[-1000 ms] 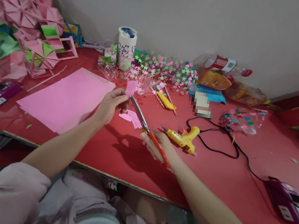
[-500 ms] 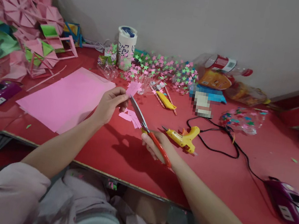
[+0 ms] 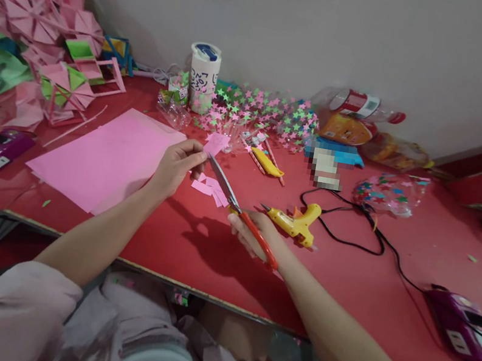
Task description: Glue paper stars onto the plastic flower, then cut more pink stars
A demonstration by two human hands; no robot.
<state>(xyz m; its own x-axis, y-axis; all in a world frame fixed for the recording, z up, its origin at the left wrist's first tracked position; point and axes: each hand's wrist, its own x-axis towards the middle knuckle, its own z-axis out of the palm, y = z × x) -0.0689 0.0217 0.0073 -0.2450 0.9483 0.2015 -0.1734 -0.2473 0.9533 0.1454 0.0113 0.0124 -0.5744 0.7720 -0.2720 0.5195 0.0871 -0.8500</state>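
Pinching pink paper scrap [image 3: 216, 143] between left fingers [image 3: 196, 154]; scissors [image 3: 236, 207] beneath.

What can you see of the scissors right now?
The scissors have orange-red handles and grey metal blades. The right hand grips the handles above the red table; the blades point up and away to the left, toward the small pink paper piece pinched in the left hand. The blades look nearly closed, their tips at the paper's lower edge. Pink offcuts lie on the table beneath them.
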